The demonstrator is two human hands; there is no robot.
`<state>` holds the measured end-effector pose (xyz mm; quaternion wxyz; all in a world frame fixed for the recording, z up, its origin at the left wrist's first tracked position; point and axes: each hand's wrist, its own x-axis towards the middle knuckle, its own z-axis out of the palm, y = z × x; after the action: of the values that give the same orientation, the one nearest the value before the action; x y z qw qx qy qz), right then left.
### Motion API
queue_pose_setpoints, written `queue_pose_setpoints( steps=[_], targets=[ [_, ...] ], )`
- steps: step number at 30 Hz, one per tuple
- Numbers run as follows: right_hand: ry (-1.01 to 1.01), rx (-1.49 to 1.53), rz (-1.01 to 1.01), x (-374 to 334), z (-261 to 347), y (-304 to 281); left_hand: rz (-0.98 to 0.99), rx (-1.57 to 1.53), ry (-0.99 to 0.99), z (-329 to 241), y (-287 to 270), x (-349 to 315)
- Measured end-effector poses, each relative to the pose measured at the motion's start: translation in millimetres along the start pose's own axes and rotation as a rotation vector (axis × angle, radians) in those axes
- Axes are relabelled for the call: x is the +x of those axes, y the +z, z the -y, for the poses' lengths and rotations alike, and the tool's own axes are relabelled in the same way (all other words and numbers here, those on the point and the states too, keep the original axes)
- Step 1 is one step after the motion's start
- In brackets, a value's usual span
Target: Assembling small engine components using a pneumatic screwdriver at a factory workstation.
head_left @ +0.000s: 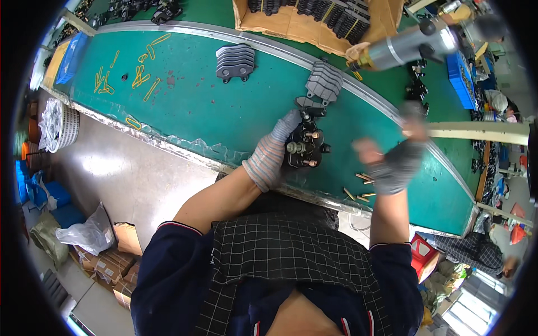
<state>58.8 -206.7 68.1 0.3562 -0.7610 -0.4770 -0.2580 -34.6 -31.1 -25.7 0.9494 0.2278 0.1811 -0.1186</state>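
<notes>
My left hand (271,150), in a striped knit glove with cut fingertips, is closed on the side of a black brake caliper (303,147) on the green bench. Copper-coloured bolts or pins stand up from the caliper. My right hand (397,159), in a grey glove, is in the air to the right, blurred by motion. Its bare thumb and fingers are apart, with nothing seen between them. A silver air tool (400,49), also blurred, hangs beyond it. Several copper-coloured pins (364,187) lie on the bench below. Grey brake pads (324,81) stand stacked just behind the caliper.
Another stack of brake pads (235,60) stands farther left. Yellow wire clips (140,78) are scattered at the bench's left. A cardboard box (297,25) of dark springs or clips sits beyond the metal rail (274,42). A blue bin (460,81) stands at the far right.
</notes>
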Motion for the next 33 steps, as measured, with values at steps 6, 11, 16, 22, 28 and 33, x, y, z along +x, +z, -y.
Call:
queue_pose_setpoints(
  steps=[6, 11, 16, 22, 28, 33],
  targets=[
    [0.404, 0.726, -0.057, 83, -86, -3, 0.049, -0.107, -0.080, -19, 4, 6],
    [0.578, 1.313, 0.154, 69, -39, 56, -0.109, -0.149, -0.117, -22, -8, 11],
    [0.468, 1.664, 0.039, 59, -8, 74, -0.083, -0.146, -0.131, -32, -3, 12],
    [0.379, 1.543, 0.080, 57, -9, 80, 0.008, -0.151, -0.128, -28, -8, 15],
    [0.342, 1.566, 0.029, 59, -5, 73, 0.026, -0.100, -0.105, -37, 3, 4],
    [0.482, 1.463, -0.002, 49, 11, 66, -0.020, -0.105, -0.119, -24, 3, 4]
  ],
)
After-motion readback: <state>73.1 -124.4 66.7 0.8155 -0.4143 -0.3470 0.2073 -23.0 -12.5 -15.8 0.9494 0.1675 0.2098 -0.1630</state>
